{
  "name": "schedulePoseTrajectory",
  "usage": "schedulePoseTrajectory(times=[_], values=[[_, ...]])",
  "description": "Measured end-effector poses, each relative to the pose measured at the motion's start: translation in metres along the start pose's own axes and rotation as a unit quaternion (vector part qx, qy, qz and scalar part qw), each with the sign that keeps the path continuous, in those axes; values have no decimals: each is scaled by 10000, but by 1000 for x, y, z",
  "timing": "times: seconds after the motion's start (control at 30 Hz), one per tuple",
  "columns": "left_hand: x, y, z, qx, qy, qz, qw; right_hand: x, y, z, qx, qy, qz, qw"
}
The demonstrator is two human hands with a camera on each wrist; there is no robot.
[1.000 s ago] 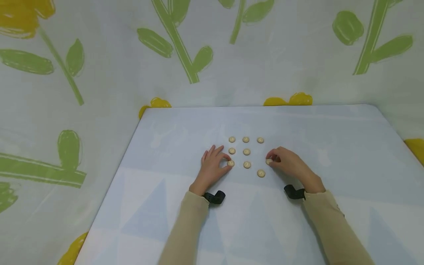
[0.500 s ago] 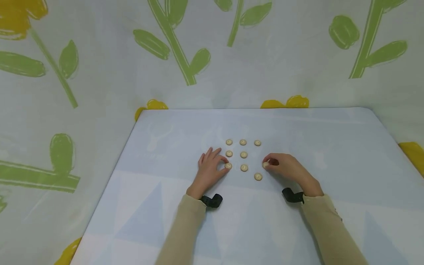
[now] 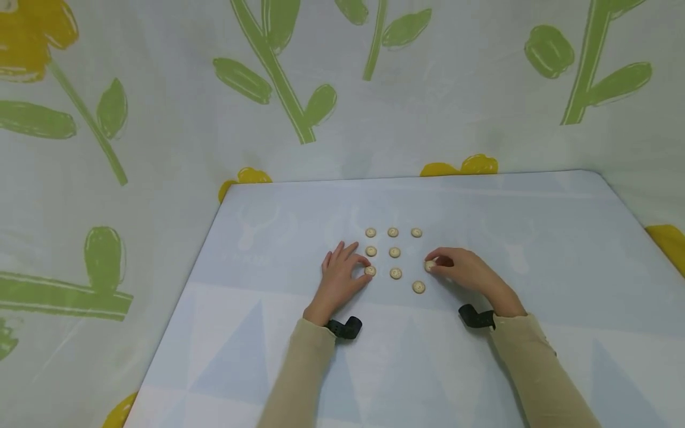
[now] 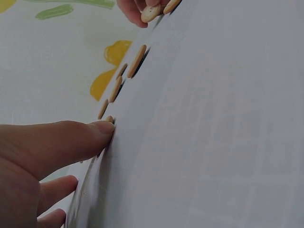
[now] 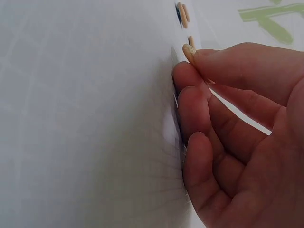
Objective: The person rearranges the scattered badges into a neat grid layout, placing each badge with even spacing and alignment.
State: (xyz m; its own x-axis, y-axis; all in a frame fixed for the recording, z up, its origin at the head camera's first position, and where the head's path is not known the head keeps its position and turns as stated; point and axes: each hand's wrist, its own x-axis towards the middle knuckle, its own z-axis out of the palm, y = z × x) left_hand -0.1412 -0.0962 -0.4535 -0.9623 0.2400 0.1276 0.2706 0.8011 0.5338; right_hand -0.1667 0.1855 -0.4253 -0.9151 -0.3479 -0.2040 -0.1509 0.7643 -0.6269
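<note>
Several round pale wooden buttons lie on the table, set out in rough rows. At the near left corner of the group, my left hand [image 3: 338, 284] pinches one button [image 3: 370, 271] between thumb and index finger, the other fingers spread. My right hand [image 3: 467, 272] holds another button [image 3: 430, 266] between thumb and fingertips, to the right of the rows. In the right wrist view this button [image 5: 189, 51] is tilted on edge, its lower part hidden by the thumb. Nearest to that hand lies a loose button [image 3: 418, 287], slightly out of line with its row.
The pale blue and white table [image 3: 535, 238] meets a wall covering [image 3: 455, 107] printed with green stems and yellow flowers. Three buttons, the middle one [image 3: 393, 232] among them, form the far row. A black wrist camera [image 3: 346, 328] sits below the left hand.
My right hand has turned a little and edged left with its button. The left hand and the loose buttons keep their places; the head view has shifted slightly.
</note>
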Motion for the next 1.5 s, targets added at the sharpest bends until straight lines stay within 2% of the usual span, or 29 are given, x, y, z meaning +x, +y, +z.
schedulePoseTrajectory(times=[0.33, 0.73, 1.1, 1.3, 1.5], values=[[0, 2, 1, -74, 28, 155, 9998, -3, 7, -2, 177, 70, 44, 9998], [2, 1, 1, 7, -67, 79, 9999, 0, 9, 1, 536, 42, 194, 9984], [1, -2, 0, -54, 81, 77, 9999, 11, 6, -5, 896, -122, 190, 9957], [-1, -2, 2, -61, 20, 26, 10000, 14, 7, -4, 1052, -37, 291, 9940], [0, -2, 1, 22, 32, 7, 10000, 17, 8, 0, 1070, 232, 318, 9935]])
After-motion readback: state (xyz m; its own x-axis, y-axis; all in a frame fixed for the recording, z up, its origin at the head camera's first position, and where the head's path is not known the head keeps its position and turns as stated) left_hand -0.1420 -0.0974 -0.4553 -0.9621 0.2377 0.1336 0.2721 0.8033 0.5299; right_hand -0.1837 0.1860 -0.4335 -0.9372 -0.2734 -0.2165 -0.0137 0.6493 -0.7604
